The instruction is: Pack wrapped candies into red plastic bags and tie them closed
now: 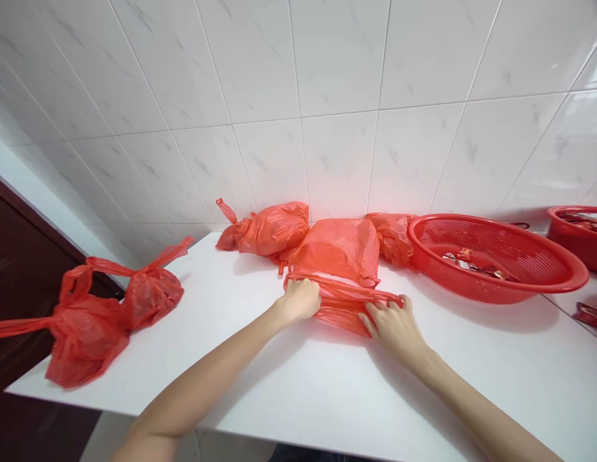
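A thin red plastic bag is stretched between my two hands low over the white table. My left hand is closed in a fist on the bag's left end. On the right end, the bent fingers of my right hand grip the plastic. Just behind it lies a puffed red plastic bag; I cannot tell whether the two are one piece. Whatever is inside cannot be made out.
Filled red bags lie along the tiled wall. Two tied red bags stand at the left edge. A red plastic basket holding small packets is at right, with a second red basket beyond it.
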`<action>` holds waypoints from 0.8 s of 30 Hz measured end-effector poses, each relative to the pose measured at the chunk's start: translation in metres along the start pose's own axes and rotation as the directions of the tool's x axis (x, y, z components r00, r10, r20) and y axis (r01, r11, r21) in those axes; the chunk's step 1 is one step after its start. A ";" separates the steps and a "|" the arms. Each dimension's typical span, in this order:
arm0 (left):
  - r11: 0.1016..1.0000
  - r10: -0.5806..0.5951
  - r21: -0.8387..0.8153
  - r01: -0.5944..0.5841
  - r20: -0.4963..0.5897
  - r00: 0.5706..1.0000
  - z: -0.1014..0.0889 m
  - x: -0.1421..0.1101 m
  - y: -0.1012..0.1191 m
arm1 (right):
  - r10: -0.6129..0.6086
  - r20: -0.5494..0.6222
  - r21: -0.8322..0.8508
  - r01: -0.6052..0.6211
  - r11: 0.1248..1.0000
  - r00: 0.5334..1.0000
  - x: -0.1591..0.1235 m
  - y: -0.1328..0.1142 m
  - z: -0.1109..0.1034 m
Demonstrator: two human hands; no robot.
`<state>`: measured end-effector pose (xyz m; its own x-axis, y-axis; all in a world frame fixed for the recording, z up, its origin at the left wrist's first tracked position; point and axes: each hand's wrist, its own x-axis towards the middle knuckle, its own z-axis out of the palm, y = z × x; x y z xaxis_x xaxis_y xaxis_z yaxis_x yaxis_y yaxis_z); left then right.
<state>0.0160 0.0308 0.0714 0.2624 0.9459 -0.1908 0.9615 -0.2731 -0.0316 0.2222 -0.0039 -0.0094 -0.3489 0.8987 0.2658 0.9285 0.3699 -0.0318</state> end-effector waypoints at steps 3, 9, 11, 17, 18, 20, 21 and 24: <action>1.000 -0.004 0.006 0.003 0.030 1.000 -0.003 0.001 -0.009 | 0.077 0.001 -0.026 -0.077 0.997 0.997 0.000 0.009 -0.002; 0.997 0.083 -0.014 -0.082 0.090 0.993 -0.003 -0.007 -0.009 | 0.142 0.036 -0.048 -0.140 0.989 0.989 0.000 0.017 0.001; 0.993 0.116 -0.029 -0.114 0.071 0.991 -0.002 -0.011 -0.009 | 0.131 0.015 -0.050 -0.130 0.990 0.991 -0.001 0.017 0.001; 0.841 0.482 -0.162 -0.517 -0.213 0.850 0.010 -0.026 -0.015 | 0.101 -0.055 -0.023 -0.102 0.995 0.993 -0.001 0.014 -0.003; 0.798 0.518 -0.177 -0.576 -0.285 0.806 0.014 -0.027 -0.017 | 0.099 -0.051 -0.014 -0.100 0.995 0.994 -0.001 0.013 -0.004; 0.744 0.529 -0.162 -0.648 -0.450 0.720 0.024 -0.029 -0.023 | 0.111 -0.015 -0.006 -0.111 0.994 0.994 -0.001 0.012 -0.007; 0.731 0.514 -0.142 -0.667 -0.527 0.676 0.029 -0.030 -0.026 | 0.120 0.014 -0.001 -0.120 0.993 0.993 -0.002 0.012 -0.009; 0.704 0.455 -0.099 -0.704 -0.698 0.553 0.042 -0.035 -0.036 | 0.091 0.081 0.120 -0.100 0.988 0.993 -0.006 0.011 -0.024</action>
<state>-0.0314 0.0007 0.0380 0.6394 0.5211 0.5653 0.4999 -0.8404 0.2093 0.2374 -0.0109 0.0115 -0.2724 0.9446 0.1833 0.9368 0.3038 -0.1736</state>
